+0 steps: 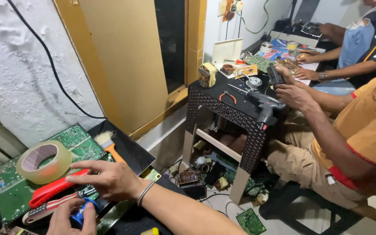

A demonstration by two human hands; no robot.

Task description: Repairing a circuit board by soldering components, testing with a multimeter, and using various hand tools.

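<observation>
My right hand (107,179), with a metal bracelet on the wrist, lies fingers apart over a green circuit board (7,191) and touches the red handles of a pair of pliers (49,191). My left hand (68,219) is at the bottom edge, closed around a small blue object (80,214) that is mostly hidden by the fingers. A roll of clear tape (44,162) lies on the board just left of my right hand. An orange-handled brush (108,144) rests beyond my right hand's knuckles.
A black plastic stool (222,109) used as a table carries pliers, small parts and a black power tool (264,104); a seated person in an orange shirt has both hands there. A second person works at a far desk. Circuit boards and parts litter the floor (214,178).
</observation>
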